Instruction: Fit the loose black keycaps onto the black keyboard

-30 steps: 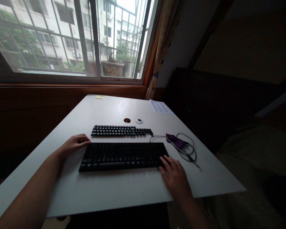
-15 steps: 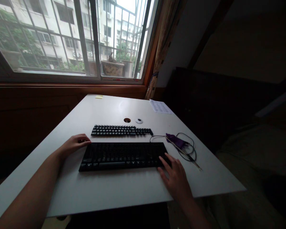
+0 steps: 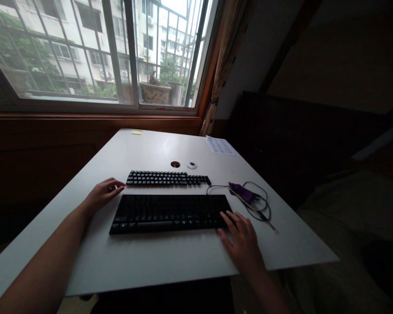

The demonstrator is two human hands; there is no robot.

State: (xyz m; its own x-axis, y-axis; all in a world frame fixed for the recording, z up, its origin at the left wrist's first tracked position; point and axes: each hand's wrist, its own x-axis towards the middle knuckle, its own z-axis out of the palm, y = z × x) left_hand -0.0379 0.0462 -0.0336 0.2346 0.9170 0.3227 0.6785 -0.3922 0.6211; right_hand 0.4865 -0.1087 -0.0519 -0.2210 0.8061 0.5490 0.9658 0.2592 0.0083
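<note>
A black keyboard (image 3: pixel 170 213) lies flat across the near part of the white table, its front rows showing keys and its back part too dark to make out. Behind it, black keycaps (image 3: pixel 160 179) are set out in rows with a stepped right end. My left hand (image 3: pixel 105 192) is at the left end of these rows, fingers loosely apart and fingertips close to the nearest keycap; whether they touch it I cannot tell. At the keyboard's right front corner, my right hand (image 3: pixel 240 237) rests with spread fingers, fingertips on its edge and nothing held.
Right of the keyboard lie a purple cloth pouch (image 3: pixel 244 193), a thin stick (image 3: pixel 249 205) and a looped black cable (image 3: pixel 267 200). Farther back are a cable hole (image 3: pixel 175 164), its round cover (image 3: pixel 191 165), a printed sheet (image 3: pixel 221 146) and yellow sticky notes (image 3: pixel 136 132).
My left hand has moved off the keyboard's back left corner, slightly away from me, to the left end of the keycap rows. My right hand has stayed at the right front corner.
</note>
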